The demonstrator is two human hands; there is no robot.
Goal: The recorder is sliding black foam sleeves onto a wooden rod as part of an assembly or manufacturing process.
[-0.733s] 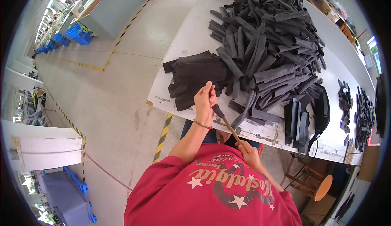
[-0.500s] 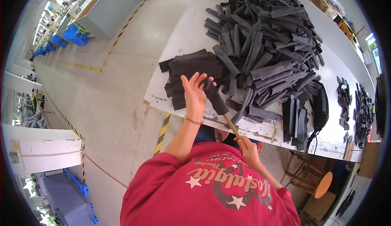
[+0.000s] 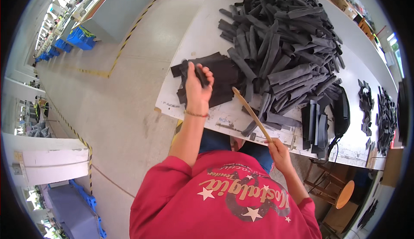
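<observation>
A black fabric piece [image 3: 201,76] is gripped in the curled fingers of my left hand [image 3: 198,90], above a flat stack of black fabric pieces [image 3: 224,77]. Much of the held piece is hidden by the palm and fingers. My right hand [image 3: 279,152] is closed round the lower end of a bare wooden stick [image 3: 255,116]. The stick slants up to the left, its rounded tip beside the stack and apart from my left hand. Just beyond it rises a big heap of dark grey fabric tubes [image 3: 280,45].
The white table [image 3: 189,36] has a worn front edge close to my body. Upright dark strips [image 3: 314,127] and a black curved object with a cable [image 3: 340,112] are on the right. Farther right are more dark scraps [image 3: 385,120]. A wooden stool [image 3: 343,194] stands below.
The dark fabric tube has come off the stick and is now in my left hand, whose fingers have closed. My right hand has drawn the bare stick to the right.
</observation>
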